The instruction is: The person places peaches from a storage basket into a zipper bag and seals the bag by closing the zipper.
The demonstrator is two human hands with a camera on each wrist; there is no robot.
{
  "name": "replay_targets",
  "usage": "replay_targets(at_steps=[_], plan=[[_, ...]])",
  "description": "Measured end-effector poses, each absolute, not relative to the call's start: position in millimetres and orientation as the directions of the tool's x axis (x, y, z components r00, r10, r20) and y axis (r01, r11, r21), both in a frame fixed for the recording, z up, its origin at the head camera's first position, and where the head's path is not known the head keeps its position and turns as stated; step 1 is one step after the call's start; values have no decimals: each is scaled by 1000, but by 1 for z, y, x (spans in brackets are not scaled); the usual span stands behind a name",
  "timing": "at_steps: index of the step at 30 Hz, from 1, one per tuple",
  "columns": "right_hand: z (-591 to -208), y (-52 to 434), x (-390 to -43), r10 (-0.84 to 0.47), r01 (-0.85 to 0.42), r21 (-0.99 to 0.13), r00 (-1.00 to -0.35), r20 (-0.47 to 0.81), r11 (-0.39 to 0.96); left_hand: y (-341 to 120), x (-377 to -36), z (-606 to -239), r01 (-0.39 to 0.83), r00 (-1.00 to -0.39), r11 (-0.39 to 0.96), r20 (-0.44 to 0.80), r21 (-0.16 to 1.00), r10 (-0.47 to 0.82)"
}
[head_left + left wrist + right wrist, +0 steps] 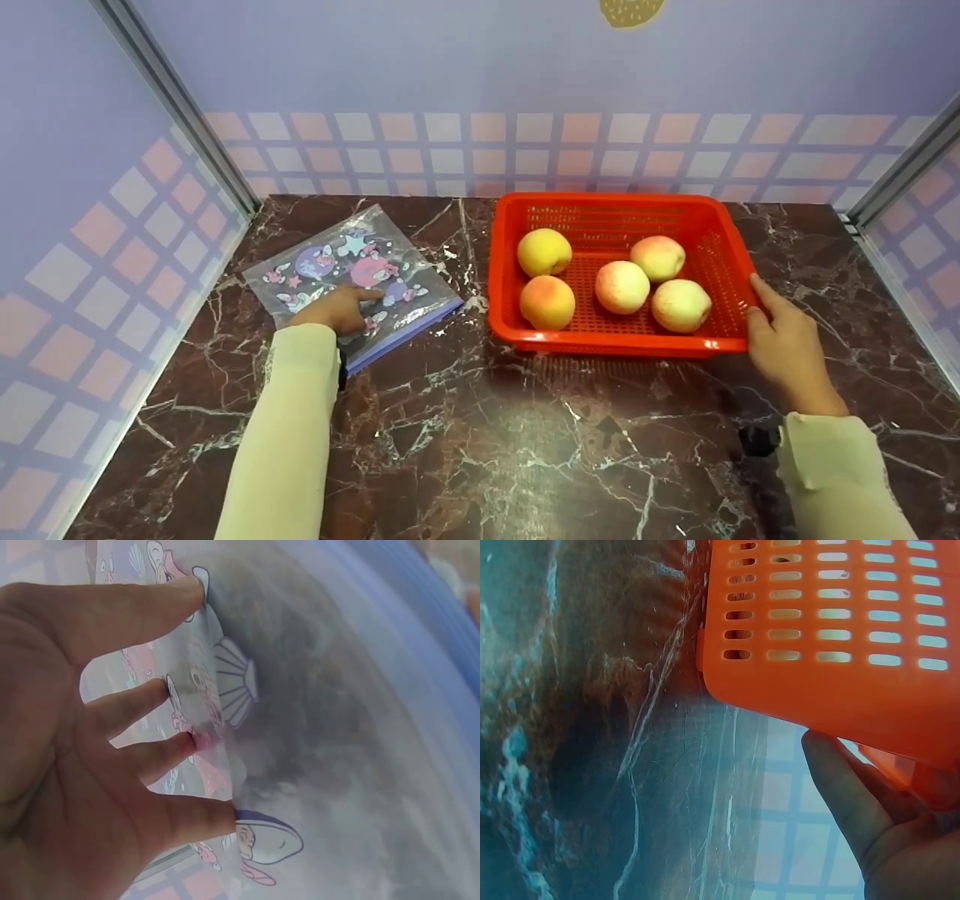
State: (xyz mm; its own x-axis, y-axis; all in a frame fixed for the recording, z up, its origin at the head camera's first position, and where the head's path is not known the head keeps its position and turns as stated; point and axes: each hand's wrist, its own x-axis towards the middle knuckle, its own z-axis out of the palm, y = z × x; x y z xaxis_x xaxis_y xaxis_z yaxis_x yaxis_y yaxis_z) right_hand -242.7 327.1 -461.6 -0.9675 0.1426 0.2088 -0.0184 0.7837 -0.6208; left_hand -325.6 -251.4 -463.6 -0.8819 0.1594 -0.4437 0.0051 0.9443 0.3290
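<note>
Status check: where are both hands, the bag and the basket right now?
Left hand flat on bag, fingers spread. Right hand against the basket right rim. Five peaches inside. Nothing between bag and basket.
</note>
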Motion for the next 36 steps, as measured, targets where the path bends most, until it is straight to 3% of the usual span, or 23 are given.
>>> replay_targets(at_steps=[36], plan=[[-462,327,-243,139,-22,-627,-969,206,779,-236,-320,-457,-6,-891,964,-439,265,115]])
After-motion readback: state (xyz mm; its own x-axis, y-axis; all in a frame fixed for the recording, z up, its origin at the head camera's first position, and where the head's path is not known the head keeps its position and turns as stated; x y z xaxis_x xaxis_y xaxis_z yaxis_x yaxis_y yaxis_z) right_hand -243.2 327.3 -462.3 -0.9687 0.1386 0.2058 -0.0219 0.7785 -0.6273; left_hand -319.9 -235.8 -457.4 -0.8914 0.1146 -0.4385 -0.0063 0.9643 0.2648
